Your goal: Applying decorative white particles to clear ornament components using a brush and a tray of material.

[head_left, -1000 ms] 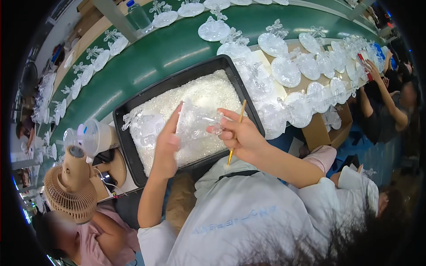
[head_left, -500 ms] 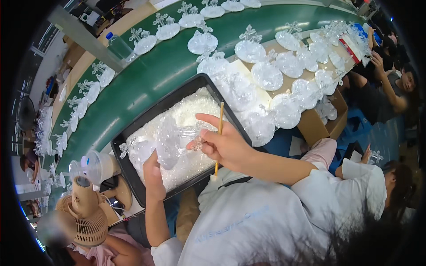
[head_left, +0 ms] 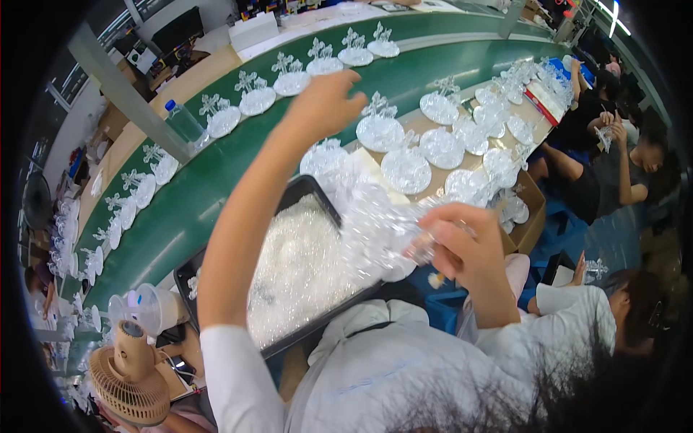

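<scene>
My left arm stretches across a green belt point(head_left: 242, 151), and its hand point(head_left: 325, 105) hovers close to clear cross-topped ornaments with round glittery bases, such as this ornament point(head_left: 292, 82). Its fingers are partly bent and apart, with nothing visible between them; whatever lies beneath the hand is hidden. My right hand point(head_left: 465, 245) is closed around a clear ornament point(head_left: 375, 231), blurred by motion, above the right edge of a black tray point(head_left: 328, 198). White glittery granules point(head_left: 299, 267) fill the tray. A pale brush tip point(head_left: 435, 280) shows below my right hand; its handle is hidden.
Several finished-looking ornaments point(head_left: 406, 170) crowd the board to the right, beside a cardboard box point(head_left: 530, 213). A bottle point(head_left: 184, 123) stands by a grey post point(head_left: 130, 94). Plastic tubs point(head_left: 155, 307) and a beige fan point(head_left: 133, 375) are at lower left. Other people sit at right.
My left hand has left the ornament's base and reached up over the belt. My right hand has moved right with the ornament, away from the middle of the tray. The view has shifted.
</scene>
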The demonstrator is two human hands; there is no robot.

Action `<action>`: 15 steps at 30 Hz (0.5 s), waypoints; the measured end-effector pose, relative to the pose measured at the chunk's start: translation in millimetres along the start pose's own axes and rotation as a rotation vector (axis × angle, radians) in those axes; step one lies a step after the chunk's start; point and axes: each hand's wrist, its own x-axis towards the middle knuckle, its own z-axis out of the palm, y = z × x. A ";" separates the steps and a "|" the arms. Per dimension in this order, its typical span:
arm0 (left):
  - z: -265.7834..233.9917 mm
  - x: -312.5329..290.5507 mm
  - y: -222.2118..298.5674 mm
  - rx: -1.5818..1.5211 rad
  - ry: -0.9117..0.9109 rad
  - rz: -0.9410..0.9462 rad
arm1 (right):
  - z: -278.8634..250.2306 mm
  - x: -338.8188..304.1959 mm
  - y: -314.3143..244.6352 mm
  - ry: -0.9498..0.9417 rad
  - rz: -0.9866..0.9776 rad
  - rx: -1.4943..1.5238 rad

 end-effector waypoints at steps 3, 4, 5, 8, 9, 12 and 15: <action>71.6 68.9 -34.2 0.219 -0.292 -0.018 | -26.2 -20.5 -3.0 0.175 -0.194 0.014; 91.6 75.3 -46.9 0.218 -0.322 -0.001 | -36.8 -25.6 -3.8 0.242 -0.262 0.036; 106.6 83.4 -58.2 0.202 -0.395 0.023 | -48.7 -28.6 -5.5 0.255 -0.257 0.031; 134.0 90.6 -86.1 0.124 -0.395 0.010 | -81.1 -35.6 -12.9 0.365 -0.403 0.065; 137.6 91.5 -92.2 0.118 -0.386 0.021 | -91.4 -34.7 -16.6 0.422 -0.359 0.009; 138.5 91.4 -101.5 0.134 -0.438 -0.056 | -116.2 -15.0 -24.7 0.500 -0.314 -0.070; 131.9 89.0 -101.9 0.164 -0.481 -0.065 | -131.5 22.2 -33.6 0.494 -0.349 -0.098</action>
